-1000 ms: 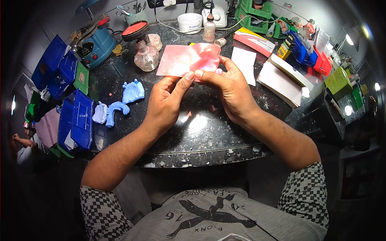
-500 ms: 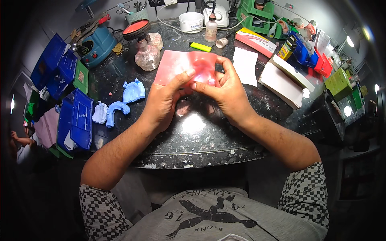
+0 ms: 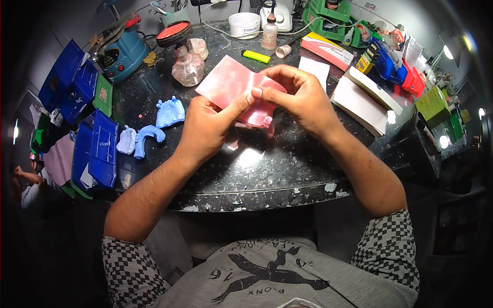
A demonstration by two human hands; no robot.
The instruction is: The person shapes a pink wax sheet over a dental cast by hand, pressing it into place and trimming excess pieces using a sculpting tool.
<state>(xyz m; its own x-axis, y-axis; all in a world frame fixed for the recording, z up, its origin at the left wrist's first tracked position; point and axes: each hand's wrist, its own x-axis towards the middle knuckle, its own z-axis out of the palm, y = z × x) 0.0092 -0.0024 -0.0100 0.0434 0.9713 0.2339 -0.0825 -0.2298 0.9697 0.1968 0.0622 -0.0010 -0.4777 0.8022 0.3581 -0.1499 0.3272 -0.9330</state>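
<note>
A pink wax sheet is held above the dark worktop between my two hands. Its far left part is flat and square-cornered, while the part near my fingers is bent and lumpy. My left hand pinches the near left edge, thumb on top and fingers mostly hidden beneath. My right hand is closed on the right side, its thumb meeting the left thumb and its forefinger curled over the folded edge. Whether anything lies under the wax cannot be made out. To the left lie a blue dental model and a curved blue arch piece.
Beyond the wax stand a glass spirit burner, a yellow-green lighter, a dropper bottle and a white tub. Blue bins line the left. An open white box sits right, near white paper.
The wax sheet has turned so its flat corner points farther away, and its bent part now hangs lower on the right. My right hand has shifted slightly right, with its fingers curled over the edge.
</note>
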